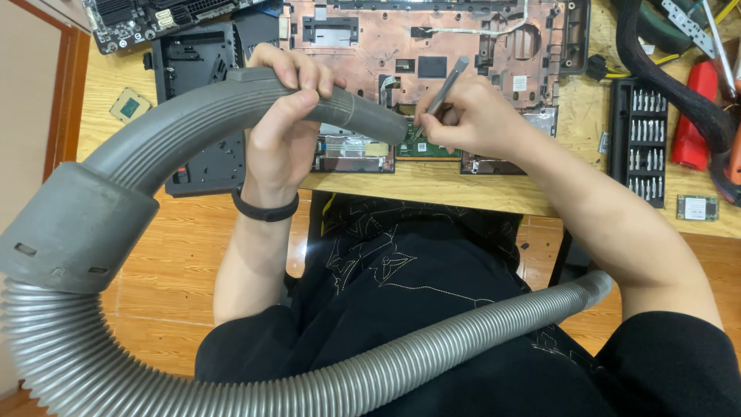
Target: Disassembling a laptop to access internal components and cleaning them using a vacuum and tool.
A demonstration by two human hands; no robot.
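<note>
Nearest the camera, a grey ribbed vacuum hose (432,351) loops across the person's lap, over dark clothing, and rises at the left into a smooth grey cuff (73,228). From the cuff a rigid grey vacuum tube (231,108) angles up and over the front edge of the tabletop (432,189).

The left hand (282,116) is closed around the vacuum tube, fingers wrapped over the top and thumb underneath; a black wristband (265,210) sits on that wrist. The tube's narrow end points toward the right hand and ends just beside a small green circuit board (428,147).

The right hand (463,116) is closed in a pinch grip on a slim grey metal tool (448,83), held tilted, its lower tip down at the green circuit board near the tabletop's front edge. Whether the tip touches the board cannot be determined.

Beyond the hands lies an opened laptop chassis (432,38) with a copper-coloured inner surface, extending toward the far edge of the tabletop. To its left rests a black plastic panel (193,69), with a small square processor chip (129,105) near the left edge. At the right, a black case of screwdriver bits (639,139) stands open, with a red tool (695,116) beside it and a small green module (697,207) close to the front edge. A dark circuit board (147,19) occupies the far left corner.
</note>
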